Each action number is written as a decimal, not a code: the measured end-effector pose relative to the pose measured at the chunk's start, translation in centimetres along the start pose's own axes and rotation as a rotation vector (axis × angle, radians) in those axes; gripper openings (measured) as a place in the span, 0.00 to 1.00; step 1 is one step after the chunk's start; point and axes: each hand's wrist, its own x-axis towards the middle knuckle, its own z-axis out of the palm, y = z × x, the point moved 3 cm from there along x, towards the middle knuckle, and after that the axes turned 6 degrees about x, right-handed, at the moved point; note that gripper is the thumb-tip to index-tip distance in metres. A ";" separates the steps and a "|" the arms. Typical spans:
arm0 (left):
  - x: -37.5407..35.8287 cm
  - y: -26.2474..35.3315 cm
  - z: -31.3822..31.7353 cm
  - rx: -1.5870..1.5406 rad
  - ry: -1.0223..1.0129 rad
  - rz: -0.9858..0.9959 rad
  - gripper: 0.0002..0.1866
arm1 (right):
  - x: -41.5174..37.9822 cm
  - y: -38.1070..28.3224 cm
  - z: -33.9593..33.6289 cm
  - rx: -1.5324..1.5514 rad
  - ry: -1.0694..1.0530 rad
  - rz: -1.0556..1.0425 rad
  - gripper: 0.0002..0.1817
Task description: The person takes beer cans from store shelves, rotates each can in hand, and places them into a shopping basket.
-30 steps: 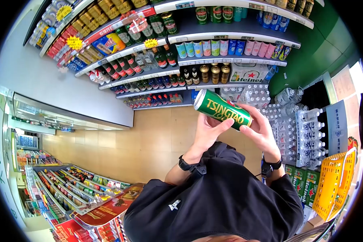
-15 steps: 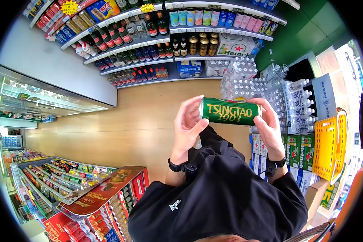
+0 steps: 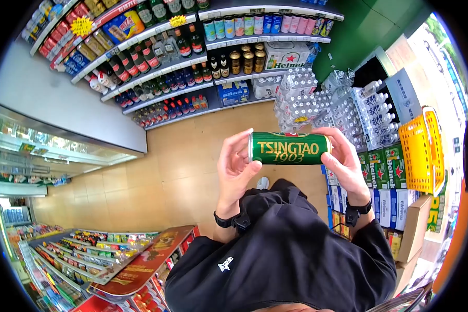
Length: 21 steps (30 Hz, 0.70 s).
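Note:
A green Tsingtao 1903 can [image 3: 289, 148] lies on its side between my two hands, with its gold lettering facing up toward me. My left hand [image 3: 237, 169] grips the can's left end, thumb at the lower edge and fingers behind. Around the right end is my right hand [image 3: 344, 164], its thumb on the can's front and its fingers over the top. Both wrists carry black bands. The can is held in the air over the tan floor [image 3: 192, 156], in front of my black top.
Curved shelves [image 3: 164, 78] of bottles and cans stand ahead. Packs of water bottles [image 3: 300, 104], Heineken boxes [image 3: 385, 166] and a yellow basket [image 3: 421, 153] are at the right. A red-brown display counter [image 3: 145, 262] is at lower left, a glass-fronted cooler [image 3: 52, 140] at the left.
The can and both hands have shifted slightly left and down in view. The surroundings have turned a little, and a light shoe now shows below the can. Both hands keep their hold.

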 end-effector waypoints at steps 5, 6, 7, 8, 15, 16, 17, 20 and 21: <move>-0.6 0.4 -1.7 0.063 -0.073 -0.050 0.35 | -1.8 2.6 1.6 0.078 0.059 -0.034 0.28; -0.7 -0.2 -1.8 0.065 -0.097 -0.089 0.35 | -2.5 3.7 1.6 0.069 0.094 -0.045 0.28; -0.8 -0.7 -1.9 0.049 -0.124 -0.097 0.34 | -3.2 4.9 1.4 0.118 0.129 -0.082 0.29; -0.4 -1.2 -1.7 0.043 -0.153 -0.121 0.34 | -4.0 5.2 1.6 0.156 0.183 -0.088 0.29; 4.3 -2.3 2.5 -0.020 -0.528 -0.358 0.33 | -9.0 4.3 1.8 0.200 0.521 -0.204 0.28; 5.4 -2.8 3.3 -0.035 -0.590 -0.368 0.33 | -9.3 4.1 2.0 0.202 0.590 -0.235 0.28; 6.5 -3.4 4.5 -0.057 -0.654 -0.382 0.33 | -9.6 3.8 2.0 0.231 0.659 -0.261 0.29; 8.7 -4.5 8.4 -0.136 -0.805 -0.453 0.34 | -11.4 3.2 2.9 0.266 0.854 -0.334 0.31; 8.9 -5.1 9.3 -0.184 -0.893 -0.491 0.33 | -12.2 3.4 2.9 0.240 0.913 -0.372 0.32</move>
